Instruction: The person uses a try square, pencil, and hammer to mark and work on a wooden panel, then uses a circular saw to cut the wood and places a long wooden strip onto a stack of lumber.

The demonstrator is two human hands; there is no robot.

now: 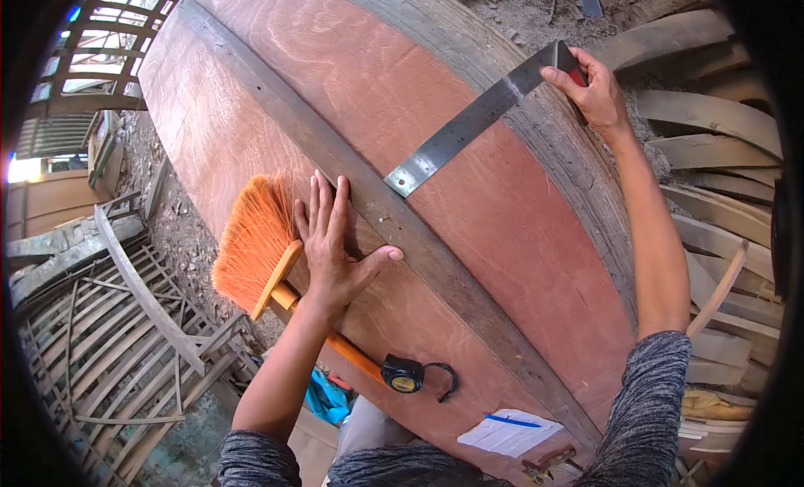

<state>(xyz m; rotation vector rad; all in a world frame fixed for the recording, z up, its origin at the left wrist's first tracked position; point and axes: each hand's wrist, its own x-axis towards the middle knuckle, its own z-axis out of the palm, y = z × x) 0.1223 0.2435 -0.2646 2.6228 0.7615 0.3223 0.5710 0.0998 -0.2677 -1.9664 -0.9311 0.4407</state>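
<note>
My right hand [590, 89] grips a metal carpenter's square [477, 123] by its thick upper end, thumb on top. The long blade slants down to the left across the reddish plywood sheet [360, 77]. Its far end meets the edge of a long, worn wooden batten [452, 252] lying lengthwise on the plywood. My left hand [331, 244] is spread flat, fingers apart, on the plywood with the fingertips and thumb at the batten's left edge. An orange-bristled broom [255, 244] lies just left of that hand, its orange handle passing under my forearm.
A black tape measure [404, 374] with a strap, a paper sheet [498, 437] and a blue pen [512, 419] lie nearer me on the plywood. Curved timber pieces [720, 194] crowd the right. Slatted wooden frames [109, 345] stand at left. Bare ground [172, 211] shows beyond the plywood.
</note>
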